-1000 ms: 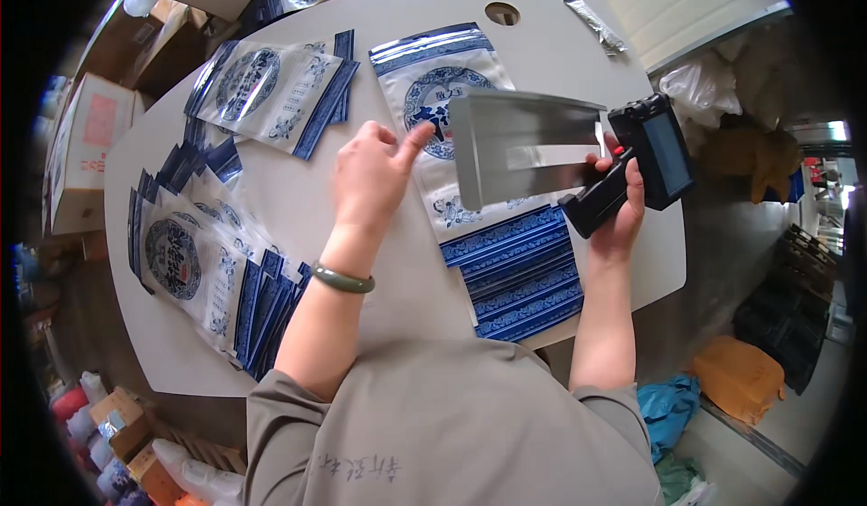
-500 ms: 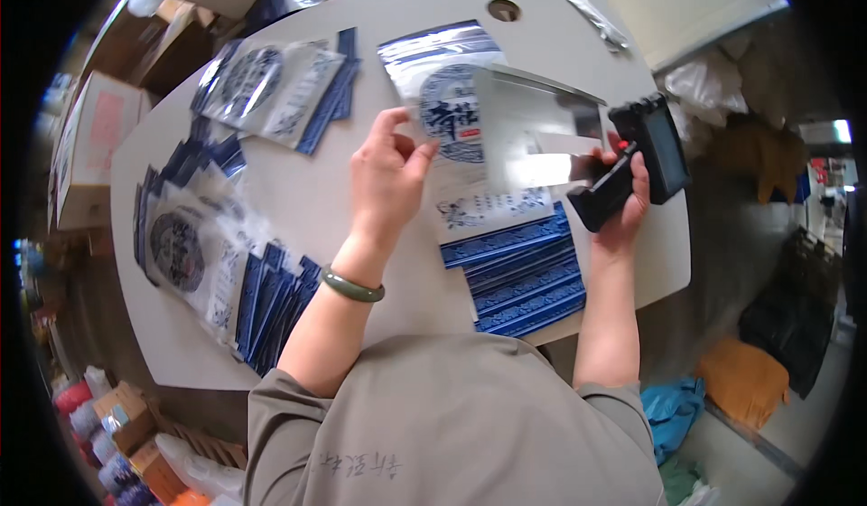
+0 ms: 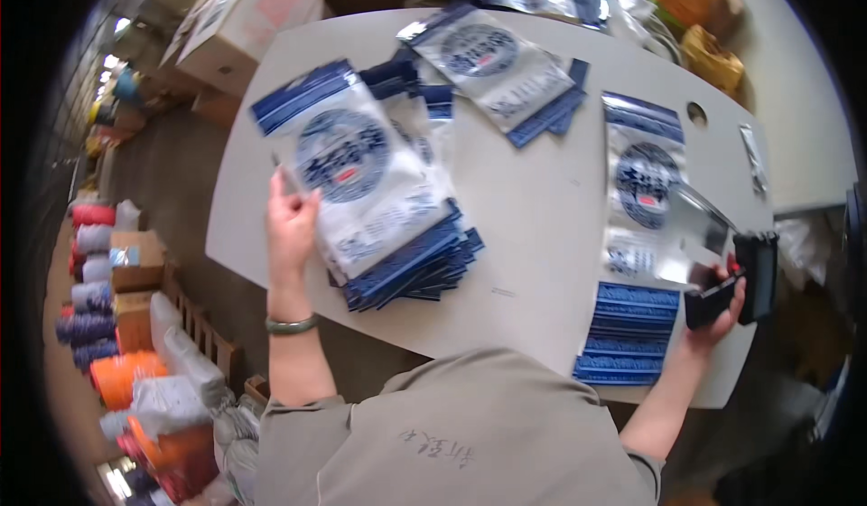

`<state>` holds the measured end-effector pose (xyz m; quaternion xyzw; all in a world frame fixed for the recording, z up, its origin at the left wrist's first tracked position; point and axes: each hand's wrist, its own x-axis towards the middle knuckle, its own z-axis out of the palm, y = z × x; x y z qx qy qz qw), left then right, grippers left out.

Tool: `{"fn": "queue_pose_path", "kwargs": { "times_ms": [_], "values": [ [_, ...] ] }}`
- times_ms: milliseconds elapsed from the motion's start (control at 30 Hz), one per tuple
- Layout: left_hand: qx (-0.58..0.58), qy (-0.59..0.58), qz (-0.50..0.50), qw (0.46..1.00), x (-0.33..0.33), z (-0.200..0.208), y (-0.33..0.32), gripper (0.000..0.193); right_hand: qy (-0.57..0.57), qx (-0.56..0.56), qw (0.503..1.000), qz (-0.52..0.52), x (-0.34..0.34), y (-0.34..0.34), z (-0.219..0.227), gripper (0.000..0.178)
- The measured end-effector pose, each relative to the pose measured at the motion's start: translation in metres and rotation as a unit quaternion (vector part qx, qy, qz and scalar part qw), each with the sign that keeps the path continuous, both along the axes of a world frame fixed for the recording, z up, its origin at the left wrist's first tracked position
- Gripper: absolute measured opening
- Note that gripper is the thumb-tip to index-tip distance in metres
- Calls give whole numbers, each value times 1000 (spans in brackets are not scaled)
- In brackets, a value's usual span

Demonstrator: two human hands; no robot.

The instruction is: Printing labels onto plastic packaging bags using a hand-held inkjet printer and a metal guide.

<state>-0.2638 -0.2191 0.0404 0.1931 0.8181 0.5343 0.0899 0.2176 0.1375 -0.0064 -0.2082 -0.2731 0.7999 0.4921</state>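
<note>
My left hand (image 3: 289,221) pinches the left edge of a blue and white printed pouch (image 3: 357,167) and holds it lifted over a fanned stack of the same pouches (image 3: 424,267) on the white table (image 3: 533,208). A green bangle is on that wrist. My right hand (image 3: 718,307) grips a black hand-held device (image 3: 754,276) at the table's right edge. A shiny silver sheet (image 3: 691,235) lies just in front of it. Beside it another pouch (image 3: 643,181) lies flat, above a pile of blue-patterned pouches (image 3: 630,330).
More pouches (image 3: 497,54) are piled at the table's far side. A round hole (image 3: 695,113) and a small clear packet (image 3: 754,158) are at the far right. Cardboard boxes (image 3: 244,18) stand beyond the table, and coloured bundles (image 3: 99,307) line the floor on the left.
My left hand left the pouch by the device, went left to the stack and picked up a pouch. My head turned left. The right hand kept the device.
</note>
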Motion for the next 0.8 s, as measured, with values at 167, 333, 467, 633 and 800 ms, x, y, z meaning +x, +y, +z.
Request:
{"fn": "queue_pose_path", "kwargs": {
  "times_ms": [167,333,467,633,800],
  "values": [
    [-400,167,125,892,0,10,-5,64,-171,-11,980,-102,-34,-10,2,51],
    [-78,226,-64,969,66,28,89,39,-202,16,974,-99,-54,-24,25,52],
    [-29,-30,-330,943,151,-5,193,56,-241,46,966,-78,-61,-25,17,49],
    [-121,19,-351,928,177,-26,232,52,-281,68,956,-58,-60,-23,21,38],
    [-92,50,-326,939,177,-39,233,38,-309,44,947,-78,-52,-29,40,37]
  ]
}}
